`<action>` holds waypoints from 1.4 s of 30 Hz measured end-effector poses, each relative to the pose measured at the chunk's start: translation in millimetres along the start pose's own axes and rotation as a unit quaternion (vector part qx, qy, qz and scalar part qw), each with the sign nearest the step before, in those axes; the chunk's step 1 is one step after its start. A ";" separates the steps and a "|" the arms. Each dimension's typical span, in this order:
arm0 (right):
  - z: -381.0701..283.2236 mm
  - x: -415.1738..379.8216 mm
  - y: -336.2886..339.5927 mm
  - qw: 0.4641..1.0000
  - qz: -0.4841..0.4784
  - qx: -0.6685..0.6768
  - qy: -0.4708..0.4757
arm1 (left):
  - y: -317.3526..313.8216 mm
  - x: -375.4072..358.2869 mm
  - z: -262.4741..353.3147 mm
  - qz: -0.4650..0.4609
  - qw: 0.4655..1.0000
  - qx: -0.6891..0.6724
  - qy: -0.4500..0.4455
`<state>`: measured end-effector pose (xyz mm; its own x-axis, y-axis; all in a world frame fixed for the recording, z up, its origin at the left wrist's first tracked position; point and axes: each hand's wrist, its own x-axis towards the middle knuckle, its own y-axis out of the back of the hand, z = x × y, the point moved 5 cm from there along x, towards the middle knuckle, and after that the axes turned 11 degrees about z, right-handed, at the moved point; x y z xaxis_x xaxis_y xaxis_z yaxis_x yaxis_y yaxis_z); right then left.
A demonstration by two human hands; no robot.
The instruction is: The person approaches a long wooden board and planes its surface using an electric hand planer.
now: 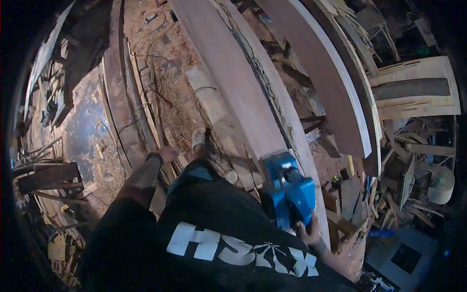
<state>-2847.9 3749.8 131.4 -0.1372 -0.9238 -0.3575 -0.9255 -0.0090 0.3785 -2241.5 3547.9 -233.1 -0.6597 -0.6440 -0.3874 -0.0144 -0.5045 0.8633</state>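
A blue electric planer sits on a long wooden plank, near the plank's close end. My right hand is wrapped round the planer's rear handle. Part of that hand is hidden behind the tool and my dark shirt. My left hand hangs at my left side, away from the plank, with a dark band on its wrist. Its fingers look curled in, and I see nothing in them. The plank's upper face looks smooth and reddish, with a dark, rough split line running along it.
To the right lies another wide board with a pale edge. Beams and a loose cable lie on the shaving-covered floor at left. My foot in a shoe stands beside the plank. Scrap wood is piled at right.
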 end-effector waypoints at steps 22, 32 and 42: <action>-342.6 426.5 -254.2 0.960 0.003 -0.147 0.237 | 149.4 9.3 -49.7 0.312 0.885 -0.116 0.325; -89.9 78.3 -36.8 0.977 -0.014 -0.188 0.103 | 360.2 133.5 357.4 0.456 0.877 -0.087 -0.120; 27.1 -78.2 51.4 0.997 -0.008 -0.072 0.023 | 307.1 134.8 507.1 0.248 0.839 -0.232 -0.426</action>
<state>-2894.3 3831.9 155.7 -0.1029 -0.9398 -0.3259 -0.8666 -0.0761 0.4932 -2715.9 3597.8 143.9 -0.7984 -0.2966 0.5240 0.5842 -0.5925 0.5546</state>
